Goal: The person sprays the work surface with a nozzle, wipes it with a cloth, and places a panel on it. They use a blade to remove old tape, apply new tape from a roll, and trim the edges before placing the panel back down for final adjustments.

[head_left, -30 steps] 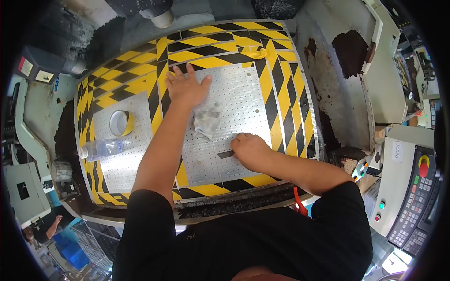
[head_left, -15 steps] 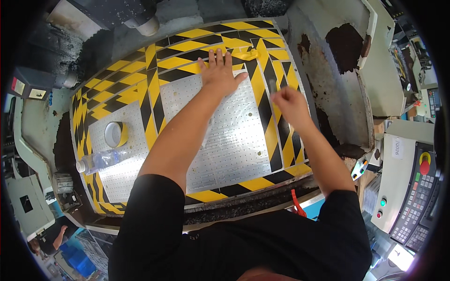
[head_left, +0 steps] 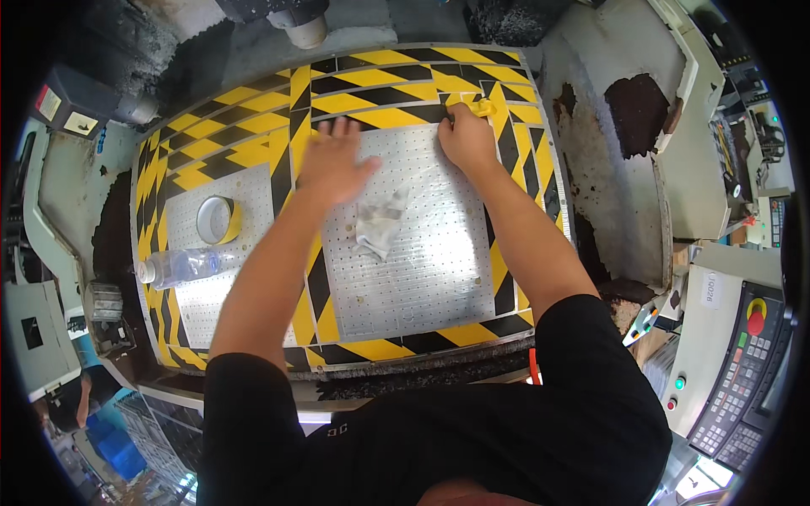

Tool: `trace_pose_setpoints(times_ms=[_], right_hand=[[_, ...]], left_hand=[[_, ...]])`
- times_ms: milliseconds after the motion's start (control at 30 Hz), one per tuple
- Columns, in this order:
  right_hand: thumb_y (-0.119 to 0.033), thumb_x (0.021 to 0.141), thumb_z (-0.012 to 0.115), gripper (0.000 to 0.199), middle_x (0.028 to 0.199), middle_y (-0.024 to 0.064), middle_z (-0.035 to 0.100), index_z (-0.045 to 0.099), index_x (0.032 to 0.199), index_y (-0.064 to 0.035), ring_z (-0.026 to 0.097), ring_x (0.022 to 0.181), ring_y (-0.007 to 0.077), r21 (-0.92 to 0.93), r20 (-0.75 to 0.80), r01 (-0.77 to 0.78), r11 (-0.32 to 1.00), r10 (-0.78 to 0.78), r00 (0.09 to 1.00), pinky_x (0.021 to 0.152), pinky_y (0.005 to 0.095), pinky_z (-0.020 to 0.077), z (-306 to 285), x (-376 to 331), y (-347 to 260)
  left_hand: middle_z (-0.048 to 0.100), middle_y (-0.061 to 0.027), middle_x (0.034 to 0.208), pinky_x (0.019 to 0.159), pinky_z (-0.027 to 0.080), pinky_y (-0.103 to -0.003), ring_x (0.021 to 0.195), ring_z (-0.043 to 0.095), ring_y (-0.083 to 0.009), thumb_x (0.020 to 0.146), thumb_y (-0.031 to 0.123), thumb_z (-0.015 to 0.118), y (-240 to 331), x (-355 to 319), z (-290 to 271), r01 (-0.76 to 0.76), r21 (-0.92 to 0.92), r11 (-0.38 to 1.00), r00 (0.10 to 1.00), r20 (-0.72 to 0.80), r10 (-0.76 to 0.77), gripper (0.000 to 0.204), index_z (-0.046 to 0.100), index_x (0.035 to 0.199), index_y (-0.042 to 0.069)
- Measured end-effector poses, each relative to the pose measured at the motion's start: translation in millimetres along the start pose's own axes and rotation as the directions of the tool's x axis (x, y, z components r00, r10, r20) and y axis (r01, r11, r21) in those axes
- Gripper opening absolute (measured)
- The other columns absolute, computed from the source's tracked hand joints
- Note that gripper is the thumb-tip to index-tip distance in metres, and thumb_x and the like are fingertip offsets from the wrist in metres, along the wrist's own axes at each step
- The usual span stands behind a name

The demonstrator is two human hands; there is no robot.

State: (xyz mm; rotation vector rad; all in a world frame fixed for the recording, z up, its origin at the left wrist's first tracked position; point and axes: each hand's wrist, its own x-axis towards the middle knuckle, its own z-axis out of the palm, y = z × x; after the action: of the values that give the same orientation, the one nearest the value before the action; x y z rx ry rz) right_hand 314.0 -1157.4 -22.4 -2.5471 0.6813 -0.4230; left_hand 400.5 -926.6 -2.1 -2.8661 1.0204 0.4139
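Observation:
Spread open, my left hand is over the perforated metal plate, its fingertips at a yellow-and-black striped tape strip along the far edge. My right hand is closed at the far right corner, beside a crumpled yellow piece of tape. Its curled fingers hide whatever they may hold. Between my forearms a crumpled whitish cloth lies on the plate.
To the left, a roll of striped tape sits near a clear plastic bottle lying on its side. A machine spindle hangs beyond the far edge. At right stands a control panel with a red button.
My left hand has slid left along the far strip, uncovering the cloth. My right hand has moved left and away from me, from the right-hand tape strips to the crumpled tape.

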Motion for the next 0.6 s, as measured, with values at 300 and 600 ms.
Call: trace_pose_setpoints(times_ms=[300,600], right_hand=[[-0.022,0.091,0.060,0.027,0.089,0.0243,0.072,0.068,0.107,-0.0022,0.071,0.083,0.0414,-0.073,0.005,0.015,0.997,-0.014,1.000,0.080,0.0493,0.0566,5.7,4.9,-6.6],[-0.021,0.090,0.060,0.022,0.088,0.0244,0.072,0.069,0.095,-0.0010,0.070,0.084,0.0427,-0.166,0.194,0.088,0.982,-0.056,0.979,0.080,0.0510,0.0560,-17.1,-9.8,-11.1]], left_hand=[[0.017,-0.0113,0.169,0.126,0.014,-0.044,0.156,0.014,-0.0282,0.100,0.061,0.043,-27.7,-4.5,10.2,-0.058,-0.034,0.998,0.998,-0.010,0.057,0.083,0.022,0.161,0.009],[0.017,-0.0114,0.169,0.126,0.014,-0.043,0.156,0.013,-0.0288,0.099,0.060,0.046,-25.3,0.0,-0.6,-0.053,-0.049,0.997,0.996,0.067,0.057,0.083,0.021,0.162,0.012]])
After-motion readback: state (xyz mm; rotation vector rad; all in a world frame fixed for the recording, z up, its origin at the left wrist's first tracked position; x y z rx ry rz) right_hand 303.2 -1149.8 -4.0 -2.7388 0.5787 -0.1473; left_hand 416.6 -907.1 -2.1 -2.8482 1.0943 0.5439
